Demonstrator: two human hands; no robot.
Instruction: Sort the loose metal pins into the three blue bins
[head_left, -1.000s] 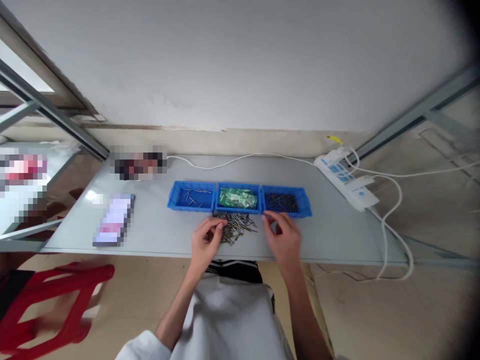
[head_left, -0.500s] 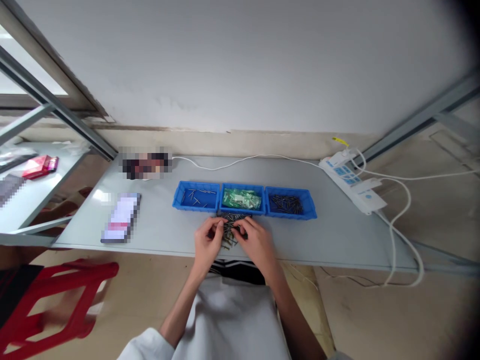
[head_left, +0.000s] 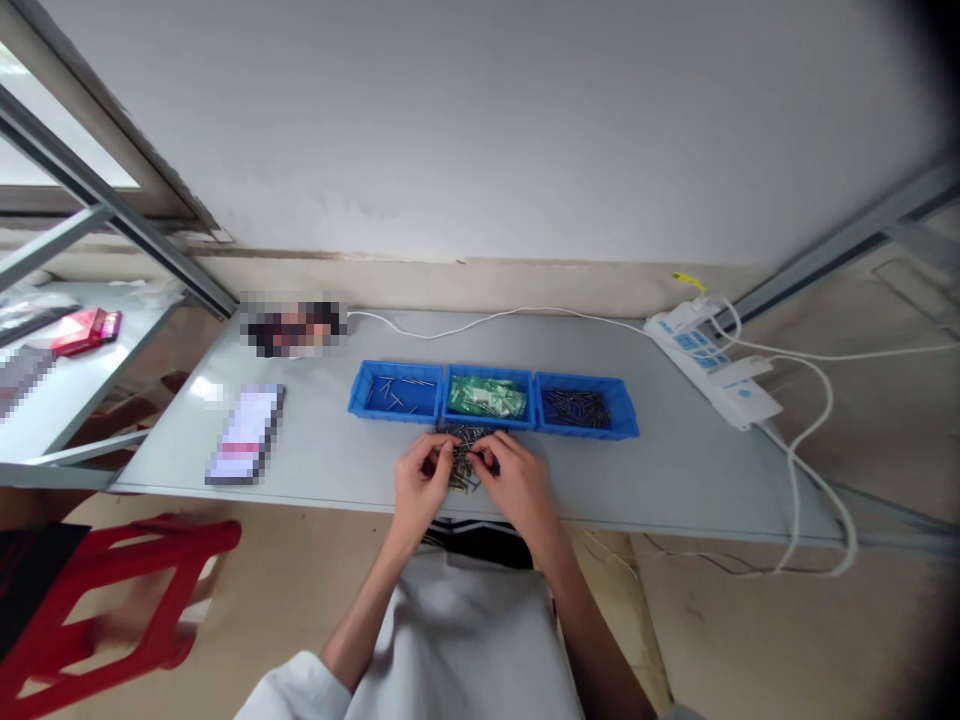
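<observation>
On the grey table (head_left: 322,450), three blue bins (head_left: 534,402) stand abreast, apparently for easy reach. The left hand (head_left: 420,484) and right hand (head_left: 519,486) flank fasteners (head_left: 465,479) heaped before them, fingertips drawn together; whether gripping any, I cannot tell.

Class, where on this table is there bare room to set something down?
Bare tabletop lies between the phone and the left bin, and between the right bin and the power strip. It is crowded in front of the middle bin, where the left hand and right hand are at the metal pieces.
</observation>
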